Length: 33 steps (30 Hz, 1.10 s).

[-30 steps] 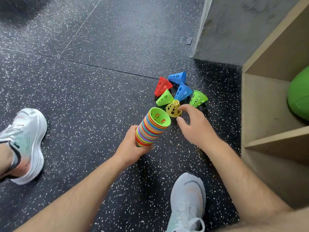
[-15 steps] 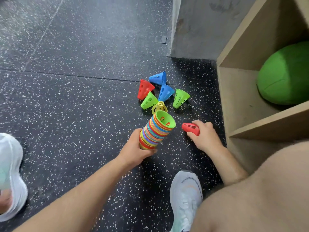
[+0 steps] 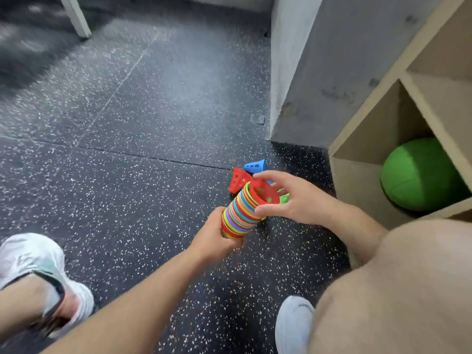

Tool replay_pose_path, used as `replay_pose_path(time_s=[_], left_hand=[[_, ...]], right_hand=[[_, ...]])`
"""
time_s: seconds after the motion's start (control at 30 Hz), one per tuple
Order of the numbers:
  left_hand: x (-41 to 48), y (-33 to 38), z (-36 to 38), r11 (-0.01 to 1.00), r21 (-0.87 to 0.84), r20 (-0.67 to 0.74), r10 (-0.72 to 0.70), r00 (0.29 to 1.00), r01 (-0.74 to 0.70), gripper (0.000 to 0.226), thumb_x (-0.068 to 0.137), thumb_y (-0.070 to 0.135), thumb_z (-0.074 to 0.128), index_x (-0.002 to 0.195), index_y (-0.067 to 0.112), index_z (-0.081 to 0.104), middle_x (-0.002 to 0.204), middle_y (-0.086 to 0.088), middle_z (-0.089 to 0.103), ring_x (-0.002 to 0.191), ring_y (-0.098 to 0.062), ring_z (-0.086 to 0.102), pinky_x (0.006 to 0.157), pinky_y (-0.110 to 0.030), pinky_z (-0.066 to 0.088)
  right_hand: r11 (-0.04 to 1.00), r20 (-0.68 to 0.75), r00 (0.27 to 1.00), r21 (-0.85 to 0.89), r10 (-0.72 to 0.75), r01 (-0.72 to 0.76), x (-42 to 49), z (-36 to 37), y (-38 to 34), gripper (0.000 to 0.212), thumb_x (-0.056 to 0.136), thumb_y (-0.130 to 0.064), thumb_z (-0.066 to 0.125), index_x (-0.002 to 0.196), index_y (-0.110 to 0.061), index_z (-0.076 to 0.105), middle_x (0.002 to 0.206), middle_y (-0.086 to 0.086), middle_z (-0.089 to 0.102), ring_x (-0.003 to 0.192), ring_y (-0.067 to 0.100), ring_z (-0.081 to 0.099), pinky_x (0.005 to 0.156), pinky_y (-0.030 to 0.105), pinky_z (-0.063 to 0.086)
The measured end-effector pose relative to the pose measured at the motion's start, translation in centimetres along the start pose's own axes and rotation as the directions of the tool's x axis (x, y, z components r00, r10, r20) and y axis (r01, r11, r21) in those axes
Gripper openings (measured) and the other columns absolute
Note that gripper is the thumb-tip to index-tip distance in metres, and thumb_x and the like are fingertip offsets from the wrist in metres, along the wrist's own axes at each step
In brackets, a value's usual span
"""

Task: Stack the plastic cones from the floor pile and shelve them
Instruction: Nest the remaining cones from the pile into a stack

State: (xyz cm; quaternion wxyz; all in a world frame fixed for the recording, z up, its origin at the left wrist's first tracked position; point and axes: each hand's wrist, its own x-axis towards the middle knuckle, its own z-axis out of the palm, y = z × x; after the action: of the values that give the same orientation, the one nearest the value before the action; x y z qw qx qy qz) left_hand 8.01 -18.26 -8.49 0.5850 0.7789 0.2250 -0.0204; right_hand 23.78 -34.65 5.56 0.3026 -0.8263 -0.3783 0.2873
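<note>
Knee (image 3: pixel 396 277) and white shoe (image 3: pixel 293 323) crowd the near right edge. The other shoe (image 3: pixel 38 264) sits at the left, blurred.

Just beyond, the left hand (image 3: pixel 217 233) grips the narrow lower end of the stack (image 3: pixel 238 215), a tilted column of nested cones held off the floor (image 3: pixel 127 175). At its open upper end the right hand (image 3: pixel 293 198) pinches the rim of the top cone (image 3: pixel 263 194), a red one, between thumb and forefinger, with the other fingers spread wide.

The step in hand looks like seating this cone on the stack. Whether it is fully pushed home I cannot tell.

Behind the stack lie the loose cones: a red cone (image 3: pixel 238 181) and a blue cone (image 3: pixel 255 166) show clearly. Slivers of green and blue peek past the right fingers, so the number left is hidden.

The next move calls for letting go of the rim and reaching for one of these, then sliding it on mouth-first.

Farther right stands the shelf (image 3: pixel 357 162), cut off by the frame, with a green ball (image 3: pixel 419 175) in one compartment. A grey wall (image 3: pixel 306 72) rises beyond.
</note>
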Motion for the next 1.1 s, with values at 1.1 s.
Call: replay_pose_path(time_s=[1.1], left_hand=[[4.1, -2.3, 2.4, 0.982, -0.073, -0.190, -0.186, 0.964, 0.175, 0.051, 0.065, 0.025, 0.085, 0.106, 0.022, 0.056, 0.088, 0.006, 0.068, 0.073, -0.009, 0.061, 0.067, -0.030, 0.054]], right_hand=[[0.838, 0.034, 0.999, -0.546, 0.038, -0.013, 8.8, 7.2, 15.2, 0.037, 0.100, -0.045, 0.047, 0.122, -0.016, 0.053, 0.115, 0.000, 0.055, 0.101, 0.023, 0.054, 0.081, 0.039, 0.050]])
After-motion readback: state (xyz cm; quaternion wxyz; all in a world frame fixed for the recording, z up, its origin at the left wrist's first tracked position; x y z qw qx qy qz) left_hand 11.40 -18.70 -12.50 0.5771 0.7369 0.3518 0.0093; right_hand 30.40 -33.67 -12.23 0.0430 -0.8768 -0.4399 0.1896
